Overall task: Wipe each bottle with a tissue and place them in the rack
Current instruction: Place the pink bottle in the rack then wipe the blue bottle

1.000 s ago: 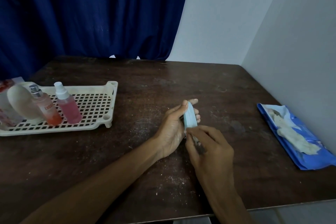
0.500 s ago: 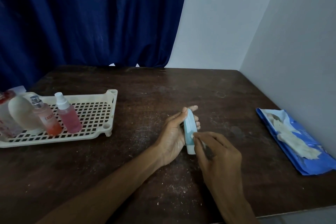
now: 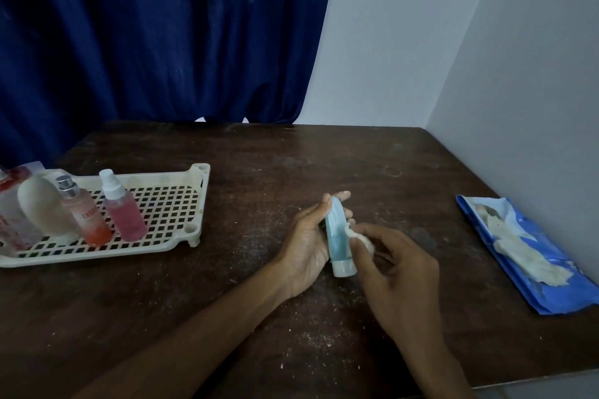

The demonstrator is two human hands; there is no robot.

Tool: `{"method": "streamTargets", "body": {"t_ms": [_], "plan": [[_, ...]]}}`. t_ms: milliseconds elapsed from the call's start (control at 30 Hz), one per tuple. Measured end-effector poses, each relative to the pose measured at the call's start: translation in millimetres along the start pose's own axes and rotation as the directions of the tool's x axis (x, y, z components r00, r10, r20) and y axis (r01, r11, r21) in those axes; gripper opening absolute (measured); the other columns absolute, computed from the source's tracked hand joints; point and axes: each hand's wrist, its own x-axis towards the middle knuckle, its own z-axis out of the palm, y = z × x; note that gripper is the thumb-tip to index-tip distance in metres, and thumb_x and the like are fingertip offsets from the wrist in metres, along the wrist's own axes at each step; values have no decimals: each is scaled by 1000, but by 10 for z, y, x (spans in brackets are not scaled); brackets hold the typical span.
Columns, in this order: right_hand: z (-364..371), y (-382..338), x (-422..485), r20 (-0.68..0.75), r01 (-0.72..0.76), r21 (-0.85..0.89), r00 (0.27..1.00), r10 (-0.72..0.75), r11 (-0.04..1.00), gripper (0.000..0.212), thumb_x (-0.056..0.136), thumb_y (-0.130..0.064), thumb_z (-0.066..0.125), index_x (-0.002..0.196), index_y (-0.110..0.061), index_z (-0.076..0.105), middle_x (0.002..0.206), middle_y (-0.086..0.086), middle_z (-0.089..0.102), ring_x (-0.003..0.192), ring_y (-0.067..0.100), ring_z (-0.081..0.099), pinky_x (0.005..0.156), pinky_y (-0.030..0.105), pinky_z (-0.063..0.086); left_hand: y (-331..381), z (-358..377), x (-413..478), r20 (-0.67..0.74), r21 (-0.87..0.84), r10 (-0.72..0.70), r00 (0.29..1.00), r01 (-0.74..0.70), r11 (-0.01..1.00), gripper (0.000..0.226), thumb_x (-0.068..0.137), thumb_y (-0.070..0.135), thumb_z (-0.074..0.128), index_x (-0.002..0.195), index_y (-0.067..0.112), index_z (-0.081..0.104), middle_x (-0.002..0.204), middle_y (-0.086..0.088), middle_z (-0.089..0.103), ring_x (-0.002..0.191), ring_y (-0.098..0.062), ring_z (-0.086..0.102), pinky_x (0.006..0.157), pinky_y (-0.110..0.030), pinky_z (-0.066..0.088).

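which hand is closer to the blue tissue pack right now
Right. The right hand, pinching a tissue against the teal tube, is on the tube's side toward the blue tissue pack; the left hand grips the tube from the far side, toward the rack.

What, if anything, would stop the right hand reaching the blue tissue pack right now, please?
Likely yes, it can reach: only bare table lies between the right hand and the blue tissue pack. The hand does pinch a tissue wad, though.

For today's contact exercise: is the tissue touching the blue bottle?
Touching. The head view shows the tissue, pinched by the right hand, pressed against the blue bottle with no gap.
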Motion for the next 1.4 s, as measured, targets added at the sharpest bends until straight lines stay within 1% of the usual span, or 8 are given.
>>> {"method": "streamTargets", "body": {"t_ms": [200, 333, 467, 600, 733, 1000, 1133, 1400], "plan": [[138, 7, -2, 4, -37, 50, 999, 37, 998, 22, 92, -21, 70, 110, -34, 72, 100, -28, 70, 96, -5, 66, 78, 17, 54, 15, 3, -20, 13, 7, -7, 1000, 7, 1000, 40, 104, 36, 43, 128, 11, 63, 97, -6, 59, 76, -12, 64, 72, -28, 57], [150, 116, -53, -49, 157, -127, 985, -165, 979, 29, 84, 2, 73, 108, -15, 76, 105, -5, 71, 97, -3, 63, 83, 5, 47, 12, 6, -9, -3, -14, -6, 1000, 6, 1000, 45, 97, 38, 50, 129, 9, 62, 98, -8, 61, 83, -15, 63, 77, -28, 58], [191, 161, -112, -46, 248, -275, 962, -271, 929, 23, 86, -3, 69, 106, -11, 77, 110, 5, 68, 97, 1, 60, 86, 2, 44, 7, 2, -2, -6, -47, -13, 1000, 13, 999, 46, 95, 38, 52, 128, 8, 62, 95, -8, 62, 85, -15, 63, 79, -30, 57], [166, 159, -149, 17, 301, -340, 949, -315, 891, 22, 86, -9, 74, 107, -10, 77, 110, 10, 69, 90, 16, 69, 74, 21, 57, 13, 12, 3, -21, -60, -27, 999, 26, 998, 41, 100, 35, 48, 127, 8, 61, 92, -7, 62, 84, -15, 62, 80, -32, 56], [103, 185, -148, 122, 354, -489, 933, -340, 797, 39, 71, -3, 84, 108, -10, 77, 108, 9, 72, 89, 26, 68, 68, 31, 57, 15, 16, -11, -35, -49, -34, 999, 32, 998, 42, 103, 34, 45, 130, 7, 60, 95, -8, 60, 87, -17, 60, 88, -32, 55], [79, 134, -27, 83, 339, -413, 938, -336, 845, 20, 71, 2, 83, 89, -2, 77, 90, 10, 72, 75, 22, 69, 67, 26, 55, 19, 47, -31, -41, -37, -6, 999, 4, 999, 41, 105, 31, 44, 131, 3, 58, 93, -9, 59, 83, -16, 59, 86, -31, 53], [81, 64, 87, 47, 353, -379, 930, -363, 855, 19, 73, -2, 80, 91, -3, 78, 89, 10, 73, 76, 19, 69, 70, 21, 51, 27, 42, -32, -21, -31, -7, 1000, 6, 1000, 45, 102, 34, 44, 134, 6, 57, 96, -8, 59, 83, -15, 60, 76, -27, 56], [175, 45, 54, 54, 331, -365, 940, -335, 870, 18, 68, 2, 86, 83, -2, 77, 83, 9, 71, 69, 20, 68, 56, 32, 59, 45, 46, -55, -8, -26, -18, 1000, 18, 999, 39, 103, 33, 44, 129, 10, 62, 96, -5, 61, 87, -14, 62, 79, -25, 57]]}}
